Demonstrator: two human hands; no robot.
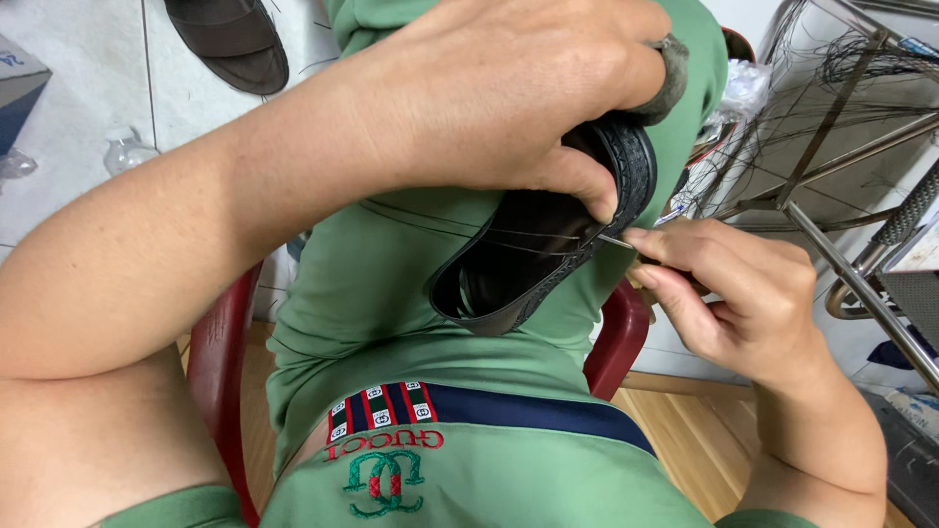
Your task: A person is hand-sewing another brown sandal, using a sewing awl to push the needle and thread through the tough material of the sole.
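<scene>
Pale floor tiles [88, 108] fill the upper left behind us, with a dark sandal [230, 41] lying there, and a metal rack [851, 147] draped in loose black threads crowds the right edge. We sit on a red plastic chair [220, 362], our green shorts [391, 313] spread beneath the work, so the free room lies mostly toward the tiles; the rack stands close beside our right hand.

Over our lap sits a black shoe [533, 259], tilted with its opening toward us, its ridged sole edge uppermost and thin threads stretched across its side.

Our left hand [509, 88] comes over the top, fingers clamped on the shoe's sole end, a grey band on one finger. Our right hand [734, 288] pinches shut on a slim needle [616, 240], whose tip meets the shoe's edge just below the left thumb.
</scene>
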